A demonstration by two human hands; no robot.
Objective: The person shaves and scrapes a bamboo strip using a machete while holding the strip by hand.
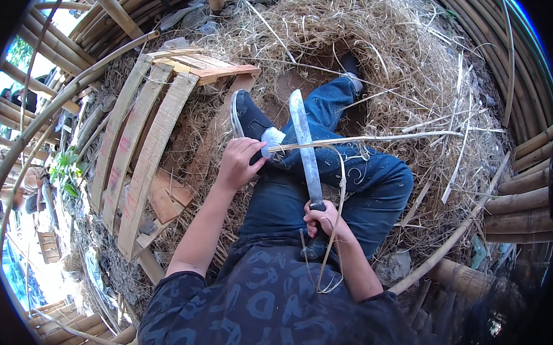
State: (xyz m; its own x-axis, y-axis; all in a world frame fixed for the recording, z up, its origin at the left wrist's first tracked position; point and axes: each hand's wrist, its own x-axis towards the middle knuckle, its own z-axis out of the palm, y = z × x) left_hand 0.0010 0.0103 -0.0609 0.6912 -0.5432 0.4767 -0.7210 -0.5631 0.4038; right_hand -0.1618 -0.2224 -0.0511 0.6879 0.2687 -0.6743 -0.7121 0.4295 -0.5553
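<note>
My right hand (324,219) is wrapped round the dark handle of a machete (302,127), whose long, worn blade points away from me. The blade crosses a narrow bamboo strip (383,138) that stretches to the right over my bent legs. At the strip's near-left end, my left hand (241,162) pinches it beside my shoe, with a small pale bluish piece at the fingertips that I cannot make out. A thin peeled sliver (342,188) curls from the strip down onto my lap. Small curled shavings lie on my jeans (375,177).
A slatted wooden crate (157,142) stands tilted to my left. Dry shavings (332,21) cover the ground ahead and around my legs. Bamboo poles (515,210) are stacked at the right, and a bamboo fence (53,52) rises at the far left. A long pole (449,242) slants near my right elbow.
</note>
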